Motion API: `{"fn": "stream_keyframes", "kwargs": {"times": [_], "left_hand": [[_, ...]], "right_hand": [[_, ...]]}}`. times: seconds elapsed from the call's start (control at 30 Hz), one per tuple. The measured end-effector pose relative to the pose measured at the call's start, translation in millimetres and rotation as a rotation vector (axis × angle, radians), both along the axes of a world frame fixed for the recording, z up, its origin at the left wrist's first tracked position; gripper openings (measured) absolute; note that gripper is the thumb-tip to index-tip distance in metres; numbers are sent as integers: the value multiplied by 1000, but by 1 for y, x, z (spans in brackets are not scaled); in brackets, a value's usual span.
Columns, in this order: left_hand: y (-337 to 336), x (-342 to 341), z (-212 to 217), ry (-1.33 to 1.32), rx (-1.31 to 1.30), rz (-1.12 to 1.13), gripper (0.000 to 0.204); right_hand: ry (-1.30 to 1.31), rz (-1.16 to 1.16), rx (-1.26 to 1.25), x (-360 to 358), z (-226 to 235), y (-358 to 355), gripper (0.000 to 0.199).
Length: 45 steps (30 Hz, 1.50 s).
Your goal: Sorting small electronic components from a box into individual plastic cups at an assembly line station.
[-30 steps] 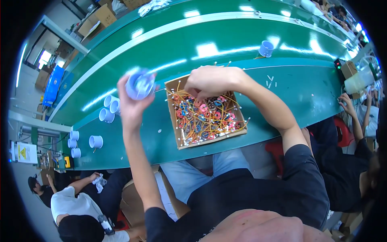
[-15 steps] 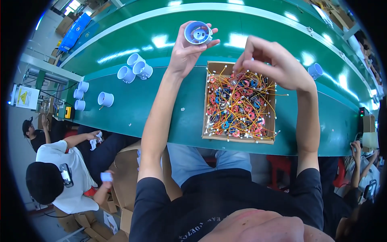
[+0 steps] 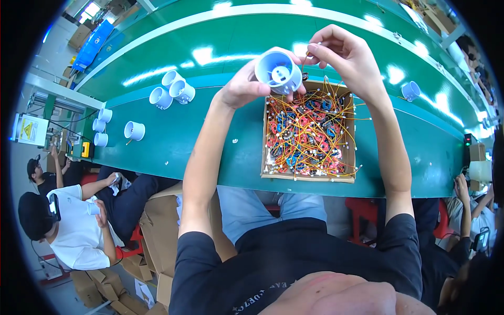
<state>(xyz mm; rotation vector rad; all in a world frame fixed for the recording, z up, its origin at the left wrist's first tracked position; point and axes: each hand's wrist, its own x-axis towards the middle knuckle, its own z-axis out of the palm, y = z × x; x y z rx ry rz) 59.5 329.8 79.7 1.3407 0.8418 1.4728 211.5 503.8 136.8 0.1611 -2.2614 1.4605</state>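
Note:
My left hand (image 3: 242,85) is closed around a light blue plastic round housing (image 3: 291,81), its open end tilted toward me and a hub showing inside. Just right of it, my right hand (image 3: 349,60) pinches a thin orange wire lead (image 3: 304,64) between thumb and fingertips. The wire hangs down beside the housing's wall; whether it is joined to it I cannot tell. Beneath both hands stands an open cardboard box (image 3: 310,177), filled with a tangle of small red, blue and dark round parts with orange wires and white connectors.
Several more light blue housings (image 3: 182,92) stand on the green table (image 3: 215,152) to the left, and one housing (image 3: 411,91) to the right. A seated co-worker in a white shirt (image 3: 79,226) holds a similar housing at left. Cardboard boxes (image 3: 157,226) lie below the table edge.
The housing has moved right and down in my left hand and turned. My right hand has risen from over the box to beside the housing, with a wire in its pinch.

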Motion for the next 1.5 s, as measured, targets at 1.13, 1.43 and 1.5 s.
{"fn": "stream_keyframes", "kwargs": {"times": [1.13,1.43,1.5], "left_hand": [[5,1,6,289,252,517,61],[-73,42,4,381,37,972,50],[-105,49,-19,493,-171,1109,50]], "right_hand": [[104,-595,225,100,-23,-59,24],[-64,-642,395,157,-74,-95,21],[-32,-652,566,153,-80,-91,21]]}}
